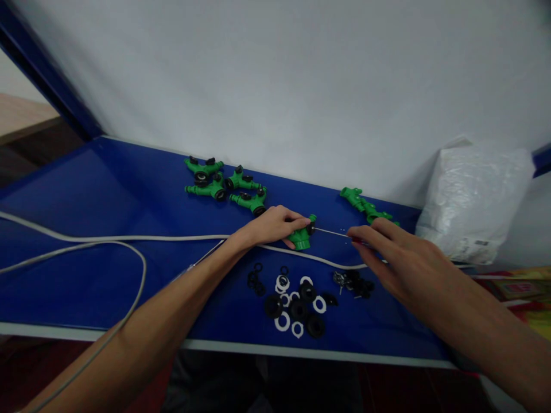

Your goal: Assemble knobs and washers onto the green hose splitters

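Note:
My left hand (278, 223) is closed around a green Y-shaped hose splitter (301, 239), pressing it to the blue table. A screwdriver (331, 232) is gripped in my right hand (387, 246); its thin shaft points left and its tip meets the black lever part (310, 228) on the splitter. The fingers hide most of its handle. Below the hands lie white rings (319, 304), black round caps (298, 310), small black O-rings (258, 281) and a pile of small black and metal parts (353, 283).
Several green splitters with black levers (206, 188) stand at the table's back left. Green splitter bodies (365, 206) lie back right, by a plastic-wrapped package (473, 201). A pale cable (142, 238) crosses the blue table (107, 189) under my left arm. A whitish wall (275, 86) rises behind.

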Demonstrator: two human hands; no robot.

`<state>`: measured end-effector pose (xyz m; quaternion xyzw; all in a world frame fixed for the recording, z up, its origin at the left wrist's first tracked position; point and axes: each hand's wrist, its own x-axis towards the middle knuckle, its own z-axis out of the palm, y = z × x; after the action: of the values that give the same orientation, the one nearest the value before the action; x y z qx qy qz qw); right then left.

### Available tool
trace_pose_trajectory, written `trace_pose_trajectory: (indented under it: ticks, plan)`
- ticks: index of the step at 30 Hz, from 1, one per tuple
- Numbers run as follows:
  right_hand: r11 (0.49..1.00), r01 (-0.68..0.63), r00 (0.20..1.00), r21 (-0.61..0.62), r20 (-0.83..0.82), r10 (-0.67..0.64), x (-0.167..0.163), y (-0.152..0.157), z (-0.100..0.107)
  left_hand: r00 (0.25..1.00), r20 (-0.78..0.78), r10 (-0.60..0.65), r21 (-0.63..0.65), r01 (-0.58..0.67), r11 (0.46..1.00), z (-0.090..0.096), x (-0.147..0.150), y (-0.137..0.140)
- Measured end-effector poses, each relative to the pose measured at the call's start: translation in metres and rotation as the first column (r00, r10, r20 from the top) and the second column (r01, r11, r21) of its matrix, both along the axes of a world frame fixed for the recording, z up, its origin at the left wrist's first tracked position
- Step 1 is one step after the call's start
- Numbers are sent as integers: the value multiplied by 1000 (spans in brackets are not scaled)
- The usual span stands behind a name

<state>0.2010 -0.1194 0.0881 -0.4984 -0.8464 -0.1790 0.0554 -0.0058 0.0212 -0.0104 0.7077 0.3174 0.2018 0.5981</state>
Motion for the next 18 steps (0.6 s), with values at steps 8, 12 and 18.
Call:
trace_pose_trajectory:
  ticks: [8,12,18]
  plan:
    - [998,-63,969,4,240,60,-13,4,20,993,-115,5,124,9,992,5,-1,-1]
    - [993,-118,958,-13,263,117,-23,14,30,978,-198,67,377,13,926,10,-4,-3]
    - [979,-135,957,-152,236,168,-13,47,29,978,-175,115,609,16,793,1,-4,0]
